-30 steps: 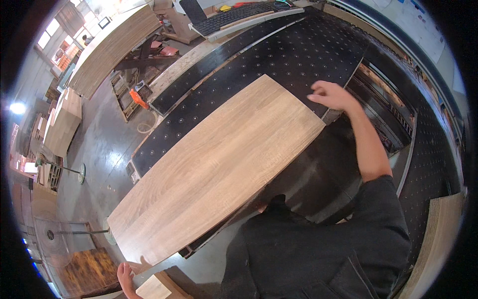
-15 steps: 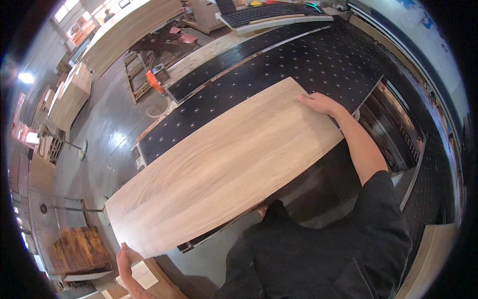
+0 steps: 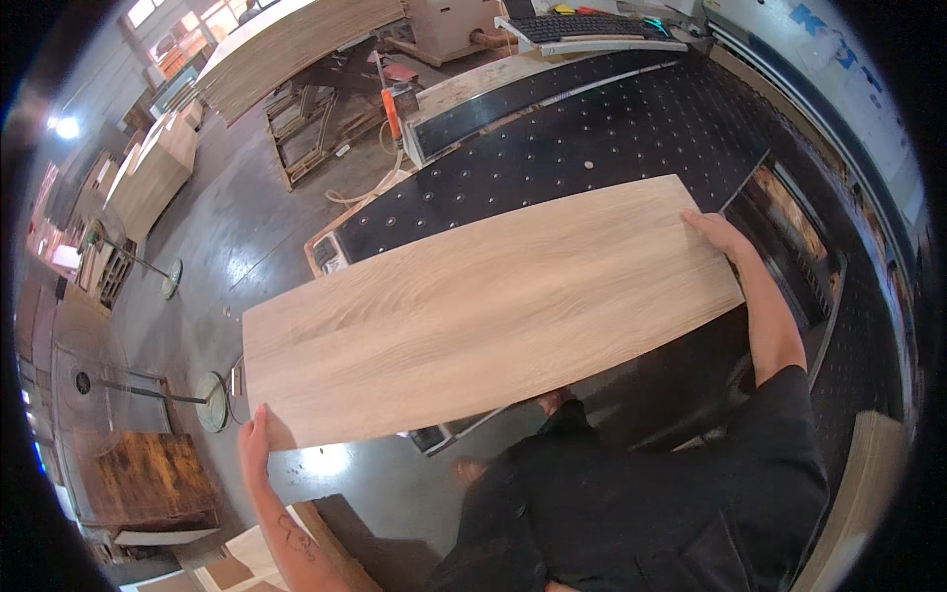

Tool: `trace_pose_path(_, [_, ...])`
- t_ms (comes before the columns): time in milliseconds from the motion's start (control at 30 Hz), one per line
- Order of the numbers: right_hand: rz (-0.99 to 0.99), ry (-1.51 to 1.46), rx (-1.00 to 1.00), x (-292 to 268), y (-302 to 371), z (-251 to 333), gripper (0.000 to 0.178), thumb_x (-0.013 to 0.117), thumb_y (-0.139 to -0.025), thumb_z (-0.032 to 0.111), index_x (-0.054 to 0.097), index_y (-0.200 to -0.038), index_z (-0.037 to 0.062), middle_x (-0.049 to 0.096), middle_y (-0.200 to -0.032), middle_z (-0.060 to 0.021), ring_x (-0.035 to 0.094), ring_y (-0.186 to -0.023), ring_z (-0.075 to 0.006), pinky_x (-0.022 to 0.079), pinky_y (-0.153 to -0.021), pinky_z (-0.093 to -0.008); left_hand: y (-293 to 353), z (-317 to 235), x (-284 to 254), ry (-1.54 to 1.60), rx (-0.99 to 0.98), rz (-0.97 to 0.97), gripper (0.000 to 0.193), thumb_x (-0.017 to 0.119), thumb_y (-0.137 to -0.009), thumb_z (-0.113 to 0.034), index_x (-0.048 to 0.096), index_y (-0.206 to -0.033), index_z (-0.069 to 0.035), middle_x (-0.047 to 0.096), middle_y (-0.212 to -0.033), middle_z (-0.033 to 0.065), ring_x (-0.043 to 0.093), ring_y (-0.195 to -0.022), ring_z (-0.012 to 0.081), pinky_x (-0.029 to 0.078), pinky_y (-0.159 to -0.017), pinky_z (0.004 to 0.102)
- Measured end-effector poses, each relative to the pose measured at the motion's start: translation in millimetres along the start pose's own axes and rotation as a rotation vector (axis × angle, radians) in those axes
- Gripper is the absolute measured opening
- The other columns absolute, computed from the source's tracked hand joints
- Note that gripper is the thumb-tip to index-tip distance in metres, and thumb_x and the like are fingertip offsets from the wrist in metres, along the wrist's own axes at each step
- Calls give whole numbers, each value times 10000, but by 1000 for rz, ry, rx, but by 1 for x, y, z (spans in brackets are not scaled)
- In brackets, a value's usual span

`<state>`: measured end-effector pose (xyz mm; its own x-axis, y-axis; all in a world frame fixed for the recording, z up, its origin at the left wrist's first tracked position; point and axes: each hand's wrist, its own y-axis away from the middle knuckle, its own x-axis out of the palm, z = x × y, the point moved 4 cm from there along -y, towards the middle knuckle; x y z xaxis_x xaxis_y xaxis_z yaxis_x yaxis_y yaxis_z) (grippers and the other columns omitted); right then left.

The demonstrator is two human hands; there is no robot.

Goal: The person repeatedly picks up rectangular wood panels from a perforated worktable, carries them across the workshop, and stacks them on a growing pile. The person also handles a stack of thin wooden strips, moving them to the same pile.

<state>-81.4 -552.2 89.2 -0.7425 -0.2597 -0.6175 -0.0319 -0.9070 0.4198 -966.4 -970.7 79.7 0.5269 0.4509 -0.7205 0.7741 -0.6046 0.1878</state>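
A long wood-grain board [image 3: 483, 311] spans the space in front of me, held by its two short ends. My left hand [image 3: 254, 439] grips its near left corner, thumb on the top face and the other fingers out of sight beneath. At the opposite end my right hand [image 3: 717, 233] is closed on the right edge, with its underside fingers also hidden. The board's far side overlaps the black table [image 3: 473, 192] dotted with small round studs. Whether the board rests on that table or is held just above it, I cannot tell.
A keyboard [image 3: 582, 28] lies on a shelf behind the table. An orange-handled tool [image 3: 391, 113] stands at the table's far left corner. Board stacks [image 3: 296, 44] rise at the back left, another stack [image 3: 856, 503] at the near right. A pedestal fan [image 3: 148, 390] stands left.
The board has turned clockwise, its left end swinging away from me and its right end shifting right. Both hands have kept their hold on it, and my view has shifted a little.
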Motion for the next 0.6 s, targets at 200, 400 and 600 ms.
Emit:
trace_pose_path(200, [-164,-90,157,23,105,-30,767,597,-936,650,668,-1355,11,659,-1334,-215,629,-1203,-338,427,-1063,-446,-75,-30,5,-65,155,151,696,602,-982,-605,720,-949,80,658,-811,74,588,-806,162,473,-763,355])
trace_pose_path(400, [-202,-222,247,34,154,-50,762,576,-954,627,631,-1398,11,632,-1380,-219,599,-1257,-330,405,-1095,-438,-135,-51,16,-84,175,319,699,626,-961,-616,751,-1023,69,709,-891,93,612,-836,170,479,-784,347])
trace_pose_path(600, [-182,-404,197,39,141,-61,795,534,-978,675,602,-1436,29,588,-1447,-201,553,-1319,-322,383,-1130,-419,-181,-52,16,-139,15,427,822,549,-911,-785,767,-965,6,671,-802,64,570,-669,163,444,-595,332])
